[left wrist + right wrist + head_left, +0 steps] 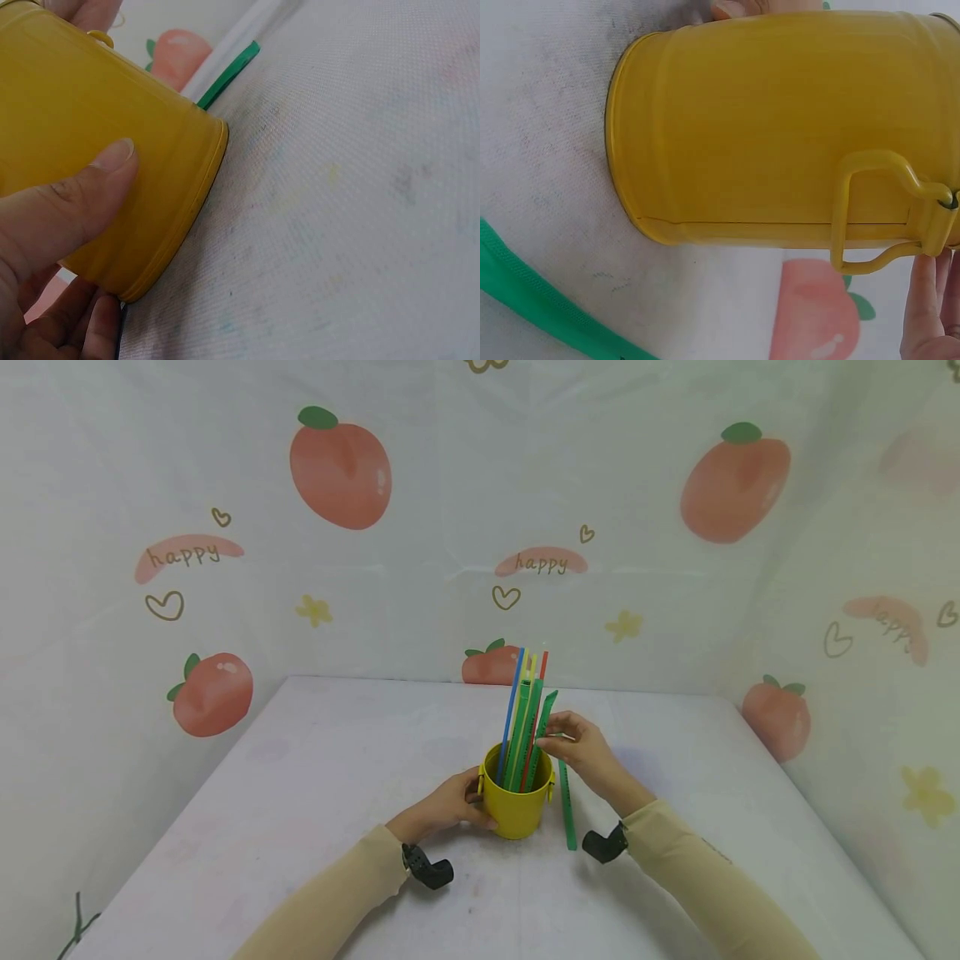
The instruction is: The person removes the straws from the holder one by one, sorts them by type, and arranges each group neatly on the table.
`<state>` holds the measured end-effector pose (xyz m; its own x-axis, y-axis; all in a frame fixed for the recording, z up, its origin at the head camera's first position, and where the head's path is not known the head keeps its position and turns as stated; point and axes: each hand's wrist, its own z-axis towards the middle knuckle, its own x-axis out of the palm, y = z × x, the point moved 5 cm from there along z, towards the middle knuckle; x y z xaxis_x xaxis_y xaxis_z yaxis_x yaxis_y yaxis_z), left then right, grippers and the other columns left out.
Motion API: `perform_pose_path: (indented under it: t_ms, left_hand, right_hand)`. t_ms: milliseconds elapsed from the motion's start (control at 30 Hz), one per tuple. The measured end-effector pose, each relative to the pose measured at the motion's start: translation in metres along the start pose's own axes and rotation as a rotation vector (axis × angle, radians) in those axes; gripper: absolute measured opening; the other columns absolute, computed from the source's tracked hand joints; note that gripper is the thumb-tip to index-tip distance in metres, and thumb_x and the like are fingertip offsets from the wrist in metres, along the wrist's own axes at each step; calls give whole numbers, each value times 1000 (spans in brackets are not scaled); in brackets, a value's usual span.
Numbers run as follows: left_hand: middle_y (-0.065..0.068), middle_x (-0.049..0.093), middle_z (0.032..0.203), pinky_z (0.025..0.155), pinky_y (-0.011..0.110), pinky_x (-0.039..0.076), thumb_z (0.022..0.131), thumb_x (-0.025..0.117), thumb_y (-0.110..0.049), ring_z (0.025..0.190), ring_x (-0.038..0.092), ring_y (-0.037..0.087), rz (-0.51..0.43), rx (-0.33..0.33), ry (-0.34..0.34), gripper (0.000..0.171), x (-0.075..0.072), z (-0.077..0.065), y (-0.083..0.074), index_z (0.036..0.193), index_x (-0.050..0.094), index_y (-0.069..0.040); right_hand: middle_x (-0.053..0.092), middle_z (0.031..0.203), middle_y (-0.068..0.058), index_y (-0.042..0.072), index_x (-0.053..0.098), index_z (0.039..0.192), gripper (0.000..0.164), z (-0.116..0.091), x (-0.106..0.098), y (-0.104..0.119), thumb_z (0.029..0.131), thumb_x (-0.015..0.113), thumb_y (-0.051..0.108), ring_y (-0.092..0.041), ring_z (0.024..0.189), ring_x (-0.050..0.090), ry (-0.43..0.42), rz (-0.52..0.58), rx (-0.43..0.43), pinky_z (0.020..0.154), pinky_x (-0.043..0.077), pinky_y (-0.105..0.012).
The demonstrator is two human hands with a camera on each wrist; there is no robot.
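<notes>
A small yellow metal pail (513,814) stands upright on the table, a folded handle (844,210) on its side. My left hand (447,806) grips it from the left, the thumb (90,187) laid across its wall. Inside lean several straws: a blue straw (511,714), yellow ones, a red straw (544,667) and several in printed green wrappers (527,727). At the pail's right rim my right hand (588,756) pinches a green-wrapped straw (548,706) whose lower end is inside the pail. Another green-wrapped straw (567,810) lies on the table right of the pail.
The white table (337,760) runs back to a white curtain (450,485) printed with fruit, hearts and "happy". Black wrist cameras (431,868) stick out inward from both sleeves, close over the table. A thin dark green piece (78,927) shows at the lower left.
</notes>
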<state>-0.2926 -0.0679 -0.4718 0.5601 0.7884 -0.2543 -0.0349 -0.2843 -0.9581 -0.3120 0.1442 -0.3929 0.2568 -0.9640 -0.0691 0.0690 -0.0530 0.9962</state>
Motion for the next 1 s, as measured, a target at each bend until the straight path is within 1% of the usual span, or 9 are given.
perform_pose_path:
  t_ms: [100,233,367,667,867,1000]
  left_hand:
    - [6,46,147,115,47,35,73,83,-8,137,42,32,1,3,0,84,0,0,0,145,40,-13]
    - [5,46,147,115,47,35,73,83,-7,137,42,31,3,9,3,84,0,0,1,145,40,-13]
    - [5,47,146,115,47,35,73,83,-8,136,43,31,6,11,2,84,0,1,1,145,41,-13]
    - [5,47,146,115,48,35,73,84,-9,137,42,31,6,-1,-3,84,0,1,1,145,41,-14]
    - [5,47,146,115,48,34,73,83,-8,137,41,32,-1,-2,-2,84,0,0,0,145,41,-14]
    - [5,47,146,115,48,34,73,83,-8,137,41,32,-1,1,0,83,0,0,0,145,41,-14]
  right_hand:
    - [54,100,2,5,51,113,30,0,1,-1,89,69,9,-9,93,60,3,-13,2,82,53,-19]
    - [53,98,2,5,51,110,27,0,2,-2,89,68,7,-9,91,60,3,-22,4,80,53,-19]
    - [53,97,2,3,51,110,26,0,3,-1,89,67,6,-9,91,60,6,-11,4,81,54,-18]
    - [54,95,3,4,51,108,26,0,2,0,89,68,6,-7,90,61,9,-7,-7,82,55,-18]
    - [54,96,2,4,51,108,24,1,-1,8,89,65,0,-7,90,65,11,55,-51,87,57,-25]
    - [55,96,2,8,53,105,22,2,-6,14,89,64,-2,-8,90,65,-6,87,-58,86,58,-27]
